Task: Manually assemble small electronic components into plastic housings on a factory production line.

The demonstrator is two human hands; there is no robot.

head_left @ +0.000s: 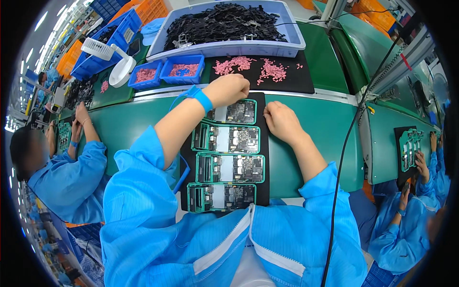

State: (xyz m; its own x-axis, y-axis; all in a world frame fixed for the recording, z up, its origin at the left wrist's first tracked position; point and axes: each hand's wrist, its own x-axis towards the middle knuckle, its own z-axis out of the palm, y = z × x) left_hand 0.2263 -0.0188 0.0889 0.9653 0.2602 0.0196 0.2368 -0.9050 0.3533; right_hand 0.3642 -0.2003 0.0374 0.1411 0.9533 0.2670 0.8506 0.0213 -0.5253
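Note:
Several opened phone-like devices (248, 168) lie in a column on a black mat (265, 138), each in a green frame with its circuit boards showing. My left hand (228, 90), a blue strap round its wrist, hovers over the farthest device (243, 112) with fingers curled together; whatever they may pinch is hidden. My right hand (283, 122) is closed at the mat's right edge, beside the farthest devices, its fingers curled out of sight. Beyond my hands, small pink pieces (273, 71) are scattered in piles on a dark sheet (299, 81).
Two small blue trays (165, 79) hold pink pieces. Behind them stands a large pale bin (229, 49) heaped with black parts (224, 26). A white fan (122, 71) stands at the left. A black cable (345, 148) hangs at my right. Co-workers (71, 177) sit on both sides.

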